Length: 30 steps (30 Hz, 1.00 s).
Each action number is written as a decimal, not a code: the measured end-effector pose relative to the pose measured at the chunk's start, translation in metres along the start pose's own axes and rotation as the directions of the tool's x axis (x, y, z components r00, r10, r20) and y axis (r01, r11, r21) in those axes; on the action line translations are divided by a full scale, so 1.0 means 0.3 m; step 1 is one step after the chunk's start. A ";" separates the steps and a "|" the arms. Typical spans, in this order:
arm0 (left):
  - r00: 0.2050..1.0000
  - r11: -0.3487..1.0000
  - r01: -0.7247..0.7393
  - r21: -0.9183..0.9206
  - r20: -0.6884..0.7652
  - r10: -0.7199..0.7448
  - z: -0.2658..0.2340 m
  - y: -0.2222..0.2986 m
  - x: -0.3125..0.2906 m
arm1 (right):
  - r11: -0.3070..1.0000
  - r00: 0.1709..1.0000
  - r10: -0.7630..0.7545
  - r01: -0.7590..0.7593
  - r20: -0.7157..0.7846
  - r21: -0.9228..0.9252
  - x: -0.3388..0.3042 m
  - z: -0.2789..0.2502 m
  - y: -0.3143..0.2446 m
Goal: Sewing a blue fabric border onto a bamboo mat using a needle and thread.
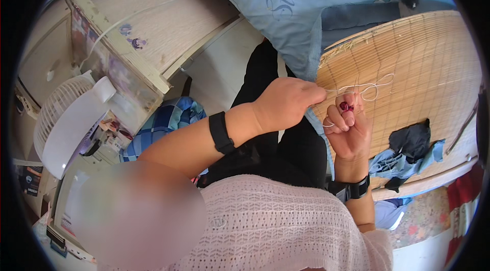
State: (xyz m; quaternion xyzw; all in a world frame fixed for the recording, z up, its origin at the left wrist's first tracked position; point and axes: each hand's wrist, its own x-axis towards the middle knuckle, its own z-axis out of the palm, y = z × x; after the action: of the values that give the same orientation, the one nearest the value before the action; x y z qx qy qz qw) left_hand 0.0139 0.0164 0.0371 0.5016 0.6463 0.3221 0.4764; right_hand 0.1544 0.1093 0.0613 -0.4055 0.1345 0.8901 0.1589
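Observation:
My left hand is closed in a pinch on a thin white string, back of the hand upward. The string runs right, across the raised fingers of my right hand, and ends in loose loops above the straw mat. My right hand is palm up with curled fingers, closed on a small shiny dark red thing, perhaps beads; its exact kind is too small to tell. A bit of string also shows beside its curled fingers. Both hands are close together above the mat's near left edge.
A straw mat lies on the bed at right, with black and blue cloth scraps on it. Blue bedding is beyond. At left stand a white fan, a wooden cabinet with a white cord, and a blue checked cloth.

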 end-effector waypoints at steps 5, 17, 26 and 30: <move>0.999 0.996 -0.048 -0.073 0.020 0.050 -0.014 -0.020 -0.002 | 1.000 1.000 0.003 -0.003 0.016 0.003 0.012 0.007 -0.001; 0.776 0.331 0.591 -0.736 0.408 -0.480 -0.097 0.050 0.040 | 0.203 0.984 -0.176 0.002 -0.035 -0.979 0.010 -0.045 -0.092; 0.821 0.554 0.561 -0.615 0.323 -0.471 -0.079 0.041 0.040 | 0.163 0.919 -0.273 0.335 0.283 -0.928 0.067 0.064 -0.062; 0.806 0.551 0.583 -0.597 0.337 -0.487 -0.086 0.039 0.035 | 0.137 0.956 -0.204 0.239 0.208 -0.961 0.080 0.085 -0.049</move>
State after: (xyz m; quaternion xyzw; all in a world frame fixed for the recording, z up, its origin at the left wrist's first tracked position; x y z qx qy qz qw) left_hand -0.0068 0.0314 0.0532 0.0918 0.5721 0.3392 0.7411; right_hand 0.1279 0.1365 0.0575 -0.4152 -0.5302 0.7392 -0.0073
